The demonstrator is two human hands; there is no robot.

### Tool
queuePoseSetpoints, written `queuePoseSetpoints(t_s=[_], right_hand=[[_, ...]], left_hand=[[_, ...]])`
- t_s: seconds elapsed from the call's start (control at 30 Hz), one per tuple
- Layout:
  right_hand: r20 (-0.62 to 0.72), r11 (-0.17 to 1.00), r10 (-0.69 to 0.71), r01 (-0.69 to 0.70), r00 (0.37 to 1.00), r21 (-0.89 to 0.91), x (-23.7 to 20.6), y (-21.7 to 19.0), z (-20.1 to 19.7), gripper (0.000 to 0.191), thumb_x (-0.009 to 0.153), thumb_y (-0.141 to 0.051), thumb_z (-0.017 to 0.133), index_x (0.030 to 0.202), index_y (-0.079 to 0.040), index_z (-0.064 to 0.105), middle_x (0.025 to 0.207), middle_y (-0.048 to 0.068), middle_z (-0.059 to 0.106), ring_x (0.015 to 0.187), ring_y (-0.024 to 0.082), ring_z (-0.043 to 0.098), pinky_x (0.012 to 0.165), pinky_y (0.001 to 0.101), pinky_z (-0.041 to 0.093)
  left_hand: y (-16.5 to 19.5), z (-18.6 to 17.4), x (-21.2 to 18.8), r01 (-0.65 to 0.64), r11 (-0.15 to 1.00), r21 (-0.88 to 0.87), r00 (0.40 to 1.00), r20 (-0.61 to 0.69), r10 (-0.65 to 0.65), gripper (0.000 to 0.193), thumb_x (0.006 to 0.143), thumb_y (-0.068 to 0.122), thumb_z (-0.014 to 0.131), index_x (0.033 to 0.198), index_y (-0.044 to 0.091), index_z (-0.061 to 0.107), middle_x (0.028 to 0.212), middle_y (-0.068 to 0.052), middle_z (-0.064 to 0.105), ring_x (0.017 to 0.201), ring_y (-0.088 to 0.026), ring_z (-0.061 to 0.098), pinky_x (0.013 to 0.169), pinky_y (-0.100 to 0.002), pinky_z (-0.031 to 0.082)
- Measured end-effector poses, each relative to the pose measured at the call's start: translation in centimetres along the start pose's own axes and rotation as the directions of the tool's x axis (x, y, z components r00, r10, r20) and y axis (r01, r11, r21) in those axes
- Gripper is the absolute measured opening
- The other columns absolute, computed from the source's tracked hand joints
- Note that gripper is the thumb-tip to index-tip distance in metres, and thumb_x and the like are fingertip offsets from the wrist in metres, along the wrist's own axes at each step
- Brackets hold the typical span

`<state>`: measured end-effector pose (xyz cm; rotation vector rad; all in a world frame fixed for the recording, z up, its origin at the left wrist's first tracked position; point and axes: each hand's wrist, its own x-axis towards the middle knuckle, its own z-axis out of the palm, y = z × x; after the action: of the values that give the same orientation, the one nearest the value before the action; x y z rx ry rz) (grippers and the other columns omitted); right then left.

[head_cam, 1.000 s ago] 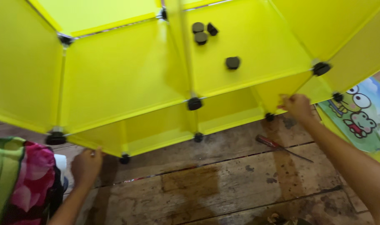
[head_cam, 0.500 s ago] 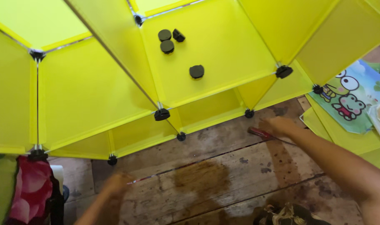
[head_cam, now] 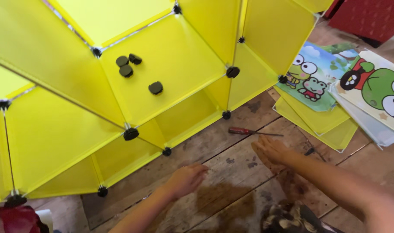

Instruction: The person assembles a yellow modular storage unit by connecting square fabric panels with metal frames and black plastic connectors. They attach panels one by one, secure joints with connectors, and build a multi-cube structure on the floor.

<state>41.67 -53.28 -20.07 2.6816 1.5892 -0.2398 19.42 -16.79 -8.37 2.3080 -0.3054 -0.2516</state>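
A yellow panel cube cabinet [head_cam: 175, 56] with black corner connectors stands on a wooden plank floor [head_cam: 231, 172]. Several loose black connectors [head_cam: 128, 65] lie on one of its panels. My left hand [head_cam: 186, 179] hovers low over the floor in front of the cabinet, fingers loosely curled, holding nothing. My right hand [head_cam: 270, 150] is flat and spread just below a red-handled screwdriver [head_cam: 254, 132] that lies on the planks; it does not touch the tool.
Loose yellow panels [head_cam: 322, 123] and panels with green cartoon frog pictures [head_cam: 311, 77] are stacked at the right. A red object [head_cam: 369, 19] sits at the top right corner. Red cloth [head_cam: 15, 219] shows at the bottom left, patterned fabric [head_cam: 292, 218] at the bottom.
Both hands have let go of the cabinet's lower edges and come toward the middle of the floor. The view has shifted, so the cabinet sits further left and up.
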Motion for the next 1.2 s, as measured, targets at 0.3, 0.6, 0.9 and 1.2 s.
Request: queuePoseSetpoints(t_s=[0.3, 0.6, 0.9, 1.2], right_hand=[[-0.067, 0.989, 0.148, -0.146, 0.987, 0.040, 3.4, 1.7, -1.2, 0.048, 0.090, -0.025, 0.067, 0.133, -0.014, 0.051, 0.110, 0.012, 0.065, 0.102, 0.034, 0.066, 0.076, 0.0466, 0.057], [0.168, 0.997, 0.056, -0.063, 0.984, 0.033, 12.5, -1.6, -4.8, 0.051, 0.083, -0.029, 0.070, 0.126, -0.012, 0.050, 0.115, 0.019, 0.063, 0.093, 0.039, 0.069, 0.079, 0.0525, 0.055], [0.414, 0.986, 0.113, -0.155, 0.903, 0.068, 11.3, -0.2, -5.2, 0.035, 0.075, -0.020, 0.069, 0.109, -0.022, 0.075, 0.107, 0.013, 0.073, 0.103, 0.038, 0.071, 0.085, 0.0499, 0.059], [0.706, 0.935, 0.349, -0.284, 0.616, -0.214, 2.0, 6.4, -5.5, 0.029, 0.076, -0.026, 0.074, 0.105, -0.025, 0.077, 0.103, 0.007, 0.076, 0.100, 0.028, 0.074, 0.082, 0.0454, 0.056]], left_hand=[[10.4, -4.4, 1.9, -0.307, 0.929, 0.208, 0.943, -0.067, 0.326, 0.035, 0.088, 0.010, 0.067, 0.122, 0.006, 0.064, 0.131, -0.014, 0.065, 0.114, -0.036, 0.065, 0.093, -0.046, 0.053], [17.8, -9.9, -0.5, -0.141, 0.901, 0.411, 0.928, -0.261, 0.265, 0.031, 0.089, 0.010, 0.070, 0.119, 0.004, 0.066, 0.123, -0.013, 0.068, 0.108, -0.030, 0.068, 0.092, -0.042, 0.053], [19.6, -11.1, -3.5, 0.065, 0.907, 0.416, 0.933, -0.347, 0.092, 0.029, 0.087, 0.008, 0.070, 0.116, 0.005, 0.067, 0.118, -0.012, 0.070, 0.106, -0.030, 0.069, 0.093, -0.044, 0.053], [21.8, -8.2, 5.0, -0.292, 0.940, 0.176, 0.881, -0.334, 0.336, 0.035, 0.097, 0.018, 0.067, 0.129, 0.003, 0.063, 0.130, -0.016, 0.065, 0.121, -0.035, 0.063, 0.104, -0.045, 0.051]])
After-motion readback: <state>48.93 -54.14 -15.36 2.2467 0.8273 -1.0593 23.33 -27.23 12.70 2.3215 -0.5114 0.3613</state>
